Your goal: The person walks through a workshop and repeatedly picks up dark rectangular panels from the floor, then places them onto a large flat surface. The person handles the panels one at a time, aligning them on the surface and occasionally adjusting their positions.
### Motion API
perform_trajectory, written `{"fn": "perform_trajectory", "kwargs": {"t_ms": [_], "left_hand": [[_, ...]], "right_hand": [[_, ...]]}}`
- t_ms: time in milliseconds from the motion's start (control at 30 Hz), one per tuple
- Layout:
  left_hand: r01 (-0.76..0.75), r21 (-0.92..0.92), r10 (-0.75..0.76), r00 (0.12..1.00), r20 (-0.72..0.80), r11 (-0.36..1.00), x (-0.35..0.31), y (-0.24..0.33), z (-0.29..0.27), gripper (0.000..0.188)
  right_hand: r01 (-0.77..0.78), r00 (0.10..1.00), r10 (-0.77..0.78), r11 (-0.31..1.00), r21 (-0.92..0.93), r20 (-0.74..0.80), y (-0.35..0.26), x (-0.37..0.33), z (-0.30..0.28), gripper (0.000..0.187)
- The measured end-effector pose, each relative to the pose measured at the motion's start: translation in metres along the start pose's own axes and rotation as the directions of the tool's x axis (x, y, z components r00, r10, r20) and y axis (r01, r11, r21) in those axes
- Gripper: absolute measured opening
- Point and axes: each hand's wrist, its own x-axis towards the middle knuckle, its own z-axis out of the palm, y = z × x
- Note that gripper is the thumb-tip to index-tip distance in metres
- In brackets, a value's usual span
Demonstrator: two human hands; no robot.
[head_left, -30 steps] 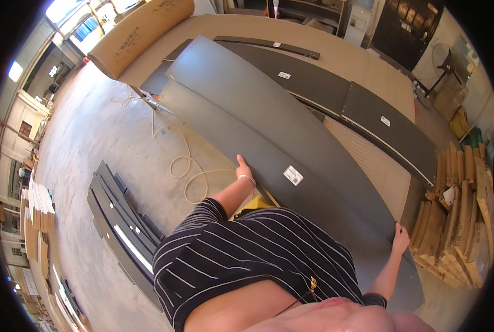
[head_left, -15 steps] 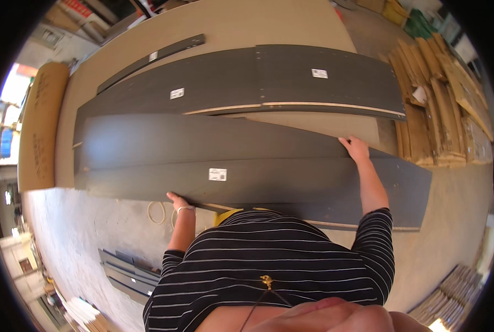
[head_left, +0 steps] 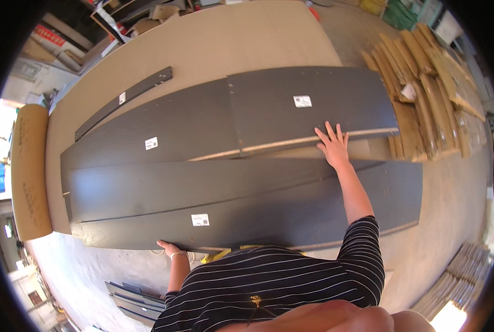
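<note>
Some fingers [head_left: 329, 133] of the right hand [head_left: 335, 152] now overlap the far panel [head_left: 319, 86].

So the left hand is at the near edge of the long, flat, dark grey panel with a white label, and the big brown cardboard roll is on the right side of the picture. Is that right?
Not quite: in the head view, the big, brown, cylindrical cardboard roll is on the left side. The left hand is at the near edge of the long, flat, dark grey panel with a white label.

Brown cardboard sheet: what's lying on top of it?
A narrow dark strip and wide dark panels lie on the sheet; whatever is directly beneath them is covered.
</note>
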Motion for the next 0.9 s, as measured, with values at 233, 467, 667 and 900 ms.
{"fn": "perform_trajectory", "kwargs": {"t_ms": [233, 467, 667, 900], "left_hand": [[-0.088, 0.073, 0.1, 0.979, -0.177, 0.993, -0.002, -0.008, 0.0, 0.084], [-0.125, 0.116, 0.158, 0.927, -0.34, 0.985, -0.01, -0.008, 0.007, 0.088], [-0.1, 0.138, 0.146, 0.914, -0.378, 0.985, -0.01, -0.008, 0.009, 0.086], [-0.059, 0.206, 0.152, 0.87, -0.469, 0.977, 0.0, -0.014, -0.002, 0.089]], "right_hand": [[0.005, 0.997, -0.013, 0.995, 0.1, 0.076, -0.005, 0.104, 0.011, 0.046], [0.23, 0.973, -0.227, 0.97, 0.082, -0.051, -0.022, 0.251, 0.016, 0.044], [0.363, 0.931, -0.361, 0.931, 0.035, -0.048, -0.021, 0.308, 0.021, 0.048], [0.539, 0.84, -0.54, 0.841, -0.038, -0.05, -0.011, 0.361, 0.027, 0.049]]}}
